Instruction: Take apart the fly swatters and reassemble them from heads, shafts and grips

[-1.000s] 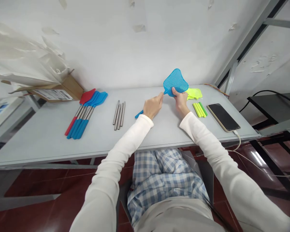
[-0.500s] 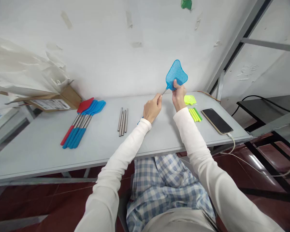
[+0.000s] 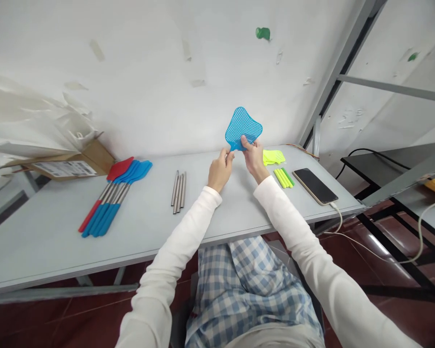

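Note:
A blue fly swatter (image 3: 242, 124) with a perforated head is held up above the table, its head pointing up toward the wall. My left hand (image 3: 220, 170) is closed around the narrow neck at the base of the head; whatever runs down inside that fist is hidden. With thumb in front, my right hand (image 3: 254, 157) grips the lower right part of the head. Left of my hands lie several metal tubes (image 3: 179, 192). Beyond my right wrist are yellow swatter heads (image 3: 273, 157) and several yellow and green handles (image 3: 284, 178).
Red and blue fly swatters (image 3: 108, 198) lie side by side on the grey table (image 3: 145, 227), at the left. Behind them stands a cardboard box (image 3: 72, 166). A phone (image 3: 315, 186) with a white cable (image 3: 339, 220) rests near the right end. The wall rises behind.
My left hand has slid up against the base of the swatter head, and the metal rod seen between them is now hidden. Both hands have come lower and left in view; the camera has shifted.

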